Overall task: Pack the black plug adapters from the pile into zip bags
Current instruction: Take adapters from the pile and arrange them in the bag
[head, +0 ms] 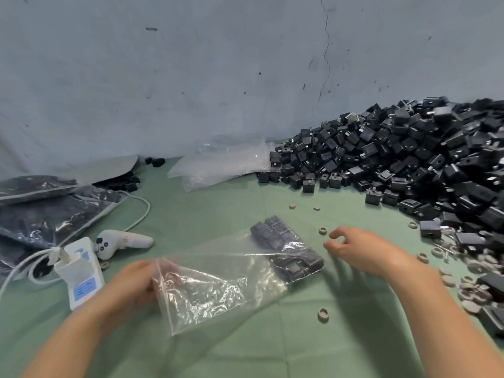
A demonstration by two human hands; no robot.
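The left hand [133, 285] pinches the zip bag [218, 290] by its mouth on the worktop [245, 350], the right hand [362, 249] hovers empty with fingers loosely apart, so the next piece is best taken from the pile [409, 165] at its near edge and slid flat against the adapters [286, 249] already bagged (rows pack tighter).

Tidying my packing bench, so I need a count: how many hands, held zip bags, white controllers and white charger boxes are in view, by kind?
Hands: 2 (left hand, right hand)
Clear plastic zip bag, held, partly filled: 1
White handheld controller: 1
White rectangular plastic charger box: 1
Total: 5
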